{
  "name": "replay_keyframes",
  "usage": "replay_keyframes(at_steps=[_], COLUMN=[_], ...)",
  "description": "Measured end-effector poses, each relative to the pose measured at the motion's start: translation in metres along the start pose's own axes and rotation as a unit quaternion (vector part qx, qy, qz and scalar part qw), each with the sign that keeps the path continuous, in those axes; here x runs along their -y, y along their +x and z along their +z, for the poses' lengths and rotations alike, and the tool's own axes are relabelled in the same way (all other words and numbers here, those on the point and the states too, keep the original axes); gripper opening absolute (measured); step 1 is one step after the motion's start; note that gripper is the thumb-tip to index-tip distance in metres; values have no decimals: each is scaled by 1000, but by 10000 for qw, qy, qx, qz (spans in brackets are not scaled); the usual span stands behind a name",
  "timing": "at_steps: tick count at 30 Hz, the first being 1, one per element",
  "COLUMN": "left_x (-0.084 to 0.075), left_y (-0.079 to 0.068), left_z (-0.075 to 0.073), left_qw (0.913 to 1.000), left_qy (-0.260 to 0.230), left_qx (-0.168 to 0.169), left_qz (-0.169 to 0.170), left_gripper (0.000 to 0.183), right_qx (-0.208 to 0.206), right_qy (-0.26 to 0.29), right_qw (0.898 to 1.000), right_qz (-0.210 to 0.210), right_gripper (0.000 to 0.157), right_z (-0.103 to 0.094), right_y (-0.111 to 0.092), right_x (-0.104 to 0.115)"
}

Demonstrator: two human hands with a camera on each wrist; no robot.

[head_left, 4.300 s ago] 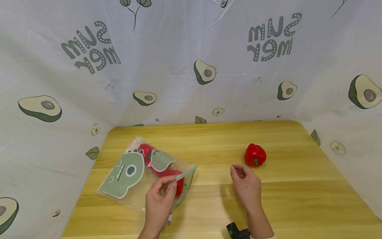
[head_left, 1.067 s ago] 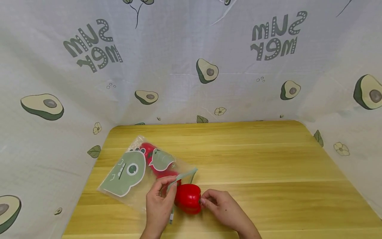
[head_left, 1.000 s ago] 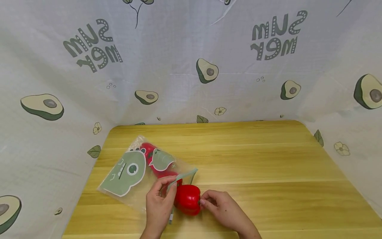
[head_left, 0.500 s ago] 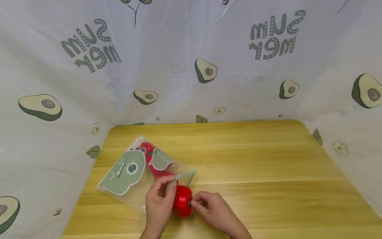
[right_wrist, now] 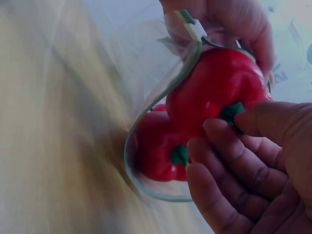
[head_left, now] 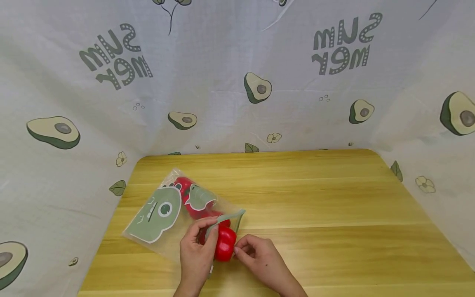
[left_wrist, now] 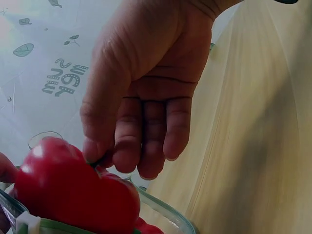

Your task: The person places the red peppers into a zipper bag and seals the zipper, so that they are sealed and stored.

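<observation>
A clear zip bag (head_left: 154, 216) with green cartoon prints lies at the left of the table. My left hand (head_left: 196, 253) pinches the upper edge of its mouth; in the right wrist view the left hand (right_wrist: 243, 22) is behind the green-trimmed opening. A red bell pepper (head_left: 225, 244) sits in the mouth, partly past the edge. My right hand (head_left: 259, 260) pinches its green stem (right_wrist: 233, 114) between thumb and fingertips, as the left wrist view also shows. Another red bell pepper (right_wrist: 156, 146) lies inside, just below it. More red peppers (head_left: 193, 208) show through the plastic farther in.
The wooden table (head_left: 334, 214) reaches to the right and back. A white cloth (head_left: 222, 82) printed with avocados hangs behind it and along both sides. A white zip slider (right_wrist: 196, 30) sits on the bag's trim.
The pepper that stood at the right of the table is now at the bag's mouth, carried there by my right hand and moved farther left into it. My left hand keeps its hold.
</observation>
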State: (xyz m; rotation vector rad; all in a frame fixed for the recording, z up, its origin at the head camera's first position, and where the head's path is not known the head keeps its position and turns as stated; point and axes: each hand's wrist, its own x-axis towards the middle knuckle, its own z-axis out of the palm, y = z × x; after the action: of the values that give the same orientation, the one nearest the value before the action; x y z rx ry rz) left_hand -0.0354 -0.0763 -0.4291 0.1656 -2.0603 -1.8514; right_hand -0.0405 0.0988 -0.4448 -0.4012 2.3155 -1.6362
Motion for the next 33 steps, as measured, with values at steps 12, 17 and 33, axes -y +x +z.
replay_keyframes(at_steps=[12,17,33], left_x=[4,5,2], left_y=[-2,-4,-6], left_z=[3,5,5], left_qw=[9971,9966,9986], left_qy=[68,-104,146], left_qx=[-111,-68,-91], left_qz=[745,818,506], left_gripper=[26,27,26], right_qx=[-637,-1000,-875], right_qy=[-985,-1288,-1377], right_qw=[9928,9855,9843], right_qz=[-238,-462,-680], right_gripper=[8,11,7], right_z=[23,35,54], right_y=[4,7,31], right_x=[12,16,3])
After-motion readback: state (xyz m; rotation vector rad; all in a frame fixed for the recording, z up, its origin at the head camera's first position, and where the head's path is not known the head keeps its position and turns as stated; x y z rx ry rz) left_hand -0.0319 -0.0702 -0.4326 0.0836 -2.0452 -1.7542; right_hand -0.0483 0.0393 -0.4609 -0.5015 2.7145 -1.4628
